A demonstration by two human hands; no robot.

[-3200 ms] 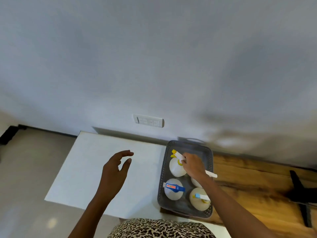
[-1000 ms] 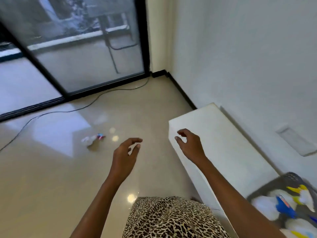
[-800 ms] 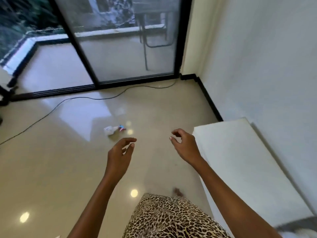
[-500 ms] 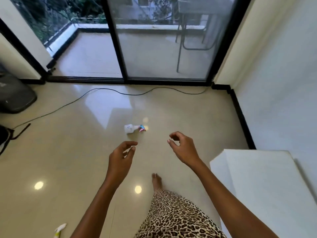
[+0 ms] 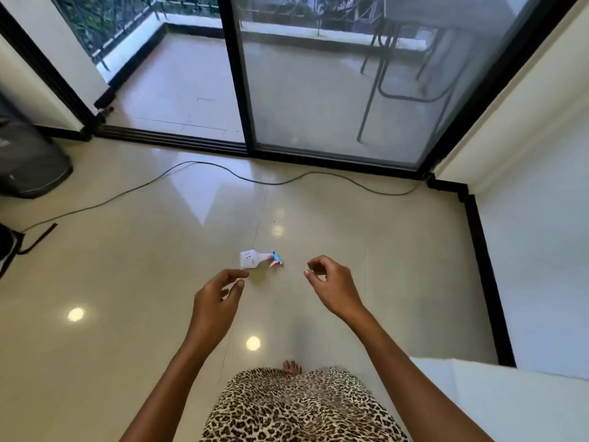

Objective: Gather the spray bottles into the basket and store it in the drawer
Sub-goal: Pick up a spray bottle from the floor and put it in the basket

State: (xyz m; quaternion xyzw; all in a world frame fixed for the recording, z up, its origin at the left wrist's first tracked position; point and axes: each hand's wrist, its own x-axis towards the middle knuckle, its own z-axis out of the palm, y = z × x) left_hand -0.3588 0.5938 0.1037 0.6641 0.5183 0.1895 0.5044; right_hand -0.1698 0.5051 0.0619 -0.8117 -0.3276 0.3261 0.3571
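spray bottle [image 5: 255,259] on its side on floor [image 5: 127,282], frame centre, ungathered. left hand [image 5: 216,301], right hand [image 5: 331,288] empty, fingers loosely curled, just below it. basket, drawer out of view; storing pending.

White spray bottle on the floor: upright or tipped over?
Tipped over. The white spray bottle with the blue-and-pink trigger head lies on its side on the glossy beige tile floor, head pointing right, base left.

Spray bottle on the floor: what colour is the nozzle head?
Blue with a pink trigger, on a white spray bottle; head view.
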